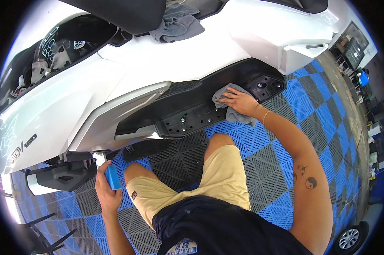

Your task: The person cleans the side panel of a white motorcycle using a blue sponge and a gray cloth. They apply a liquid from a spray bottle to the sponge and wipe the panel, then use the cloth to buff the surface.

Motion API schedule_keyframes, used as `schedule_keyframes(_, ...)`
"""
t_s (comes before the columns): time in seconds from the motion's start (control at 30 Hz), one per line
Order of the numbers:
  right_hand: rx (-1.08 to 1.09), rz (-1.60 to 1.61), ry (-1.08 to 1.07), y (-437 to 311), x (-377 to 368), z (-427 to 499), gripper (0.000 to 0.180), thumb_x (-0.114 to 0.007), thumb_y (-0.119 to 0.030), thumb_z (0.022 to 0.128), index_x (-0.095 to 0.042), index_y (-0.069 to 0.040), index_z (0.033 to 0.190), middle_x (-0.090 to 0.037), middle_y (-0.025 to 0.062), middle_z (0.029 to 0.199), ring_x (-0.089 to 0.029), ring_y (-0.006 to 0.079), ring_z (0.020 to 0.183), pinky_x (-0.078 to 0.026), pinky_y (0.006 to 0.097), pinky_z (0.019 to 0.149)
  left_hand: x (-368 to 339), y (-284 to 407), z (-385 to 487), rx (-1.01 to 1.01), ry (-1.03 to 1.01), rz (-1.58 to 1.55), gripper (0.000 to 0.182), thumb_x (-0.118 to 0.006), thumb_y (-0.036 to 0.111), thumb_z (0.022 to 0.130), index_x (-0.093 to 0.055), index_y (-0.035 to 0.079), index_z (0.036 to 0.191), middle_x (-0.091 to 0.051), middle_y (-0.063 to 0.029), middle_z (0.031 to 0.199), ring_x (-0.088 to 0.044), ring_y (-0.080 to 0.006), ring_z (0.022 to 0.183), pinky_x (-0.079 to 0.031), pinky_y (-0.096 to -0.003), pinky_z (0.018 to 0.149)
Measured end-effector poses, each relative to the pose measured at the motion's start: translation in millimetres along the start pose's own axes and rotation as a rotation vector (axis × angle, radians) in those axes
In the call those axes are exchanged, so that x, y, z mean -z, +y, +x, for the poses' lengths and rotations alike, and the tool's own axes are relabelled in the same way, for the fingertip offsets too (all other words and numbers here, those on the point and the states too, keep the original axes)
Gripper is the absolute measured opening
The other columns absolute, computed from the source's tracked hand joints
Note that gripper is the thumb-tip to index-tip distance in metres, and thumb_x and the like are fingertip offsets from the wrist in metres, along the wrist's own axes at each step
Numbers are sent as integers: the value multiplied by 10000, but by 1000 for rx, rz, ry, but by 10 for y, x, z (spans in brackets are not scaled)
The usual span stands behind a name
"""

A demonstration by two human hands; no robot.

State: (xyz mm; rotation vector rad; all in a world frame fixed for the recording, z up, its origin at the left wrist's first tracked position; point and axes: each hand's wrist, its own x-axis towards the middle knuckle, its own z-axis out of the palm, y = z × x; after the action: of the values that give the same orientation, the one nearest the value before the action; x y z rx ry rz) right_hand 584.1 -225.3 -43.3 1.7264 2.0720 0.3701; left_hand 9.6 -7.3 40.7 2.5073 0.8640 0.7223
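Note:
A white motor scooter [179,60] stands in front of me, its side turned my way. My right hand [241,102] lies spread on a grey microfibre cloth [223,92] and presses it to the black plastic footboard [192,119]. Part of that cloth hangs over the footboard's outer edge. Lower and to the left, my left hand [108,193] grips a blue bottle [113,177] with a white head, apparently a spray bottle. Its head is close to the lower edge of the silver side panel [115,110]; whether they touch cannot be told.
Another grey cloth [179,24] rests on the scooter's body beside the black seat [125,12]. Bolts [183,120] stick up from the footboard. Blue and black grid tiles [265,172] cover the floor. A car wheel [349,239] and a black metal frame [48,236] stand at the lower corners.

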Motion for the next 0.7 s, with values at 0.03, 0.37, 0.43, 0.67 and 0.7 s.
schedule_keyframes(0.03,-11,-41,-74,-15,10,-58,536,-593,-165,1026,-573,-148,1561,-435,-37,1700,-362,259,1595,-272,416,1359,-8,-18,-11,9,-1,-17,651,-639,-39,764,-549,-17,1409,-668,-233,1319,-669,-471,1158,-528,-499,1017)
schedule_keyframes(0.37,-830,663,434,-1388,-52,132,362,-583,-99,1051,-589,52,1380,-471,242,1650,-410,437,1553,-309,531,1307,-52,-103,11,61,46,-150,621,-677,-22,802,-568,-5,1413,-685,-217,1271,-690,-436,1022,-546,-467,916)
schedule_keyframes(0.43,-741,767,471,-1759,144,395,343,-614,-68,1020,-600,48,1343,-501,241,1630,-420,438,1547,-324,538,1300,-46,-89,19,49,77,-173,607,-670,-21,814,-572,0,1412,-687,-219,1260,-691,-433,1011,-547,-461,912)
schedule_keyframes(0.67,-385,932,688,-2437,697,1407,255,-740,-9,884,-720,26,1136,-529,185,1631,-501,360,1516,-438,483,1247,-24,-102,43,-17,78,-143,602,-600,-63,847,-557,22,1442,-634,-105,940,-634,-224,821,-540,-362,809)
schedule_keyframes(0.7,-335,898,688,-2350,660,1392,280,-743,-9,880,-721,18,1158,-545,179,1617,-520,347,1501,-442,479,1247,-17,-104,43,-31,74,-144,604,-601,-61,846,-558,25,1442,-634,-107,939,-634,-226,819,-539,-363,806)
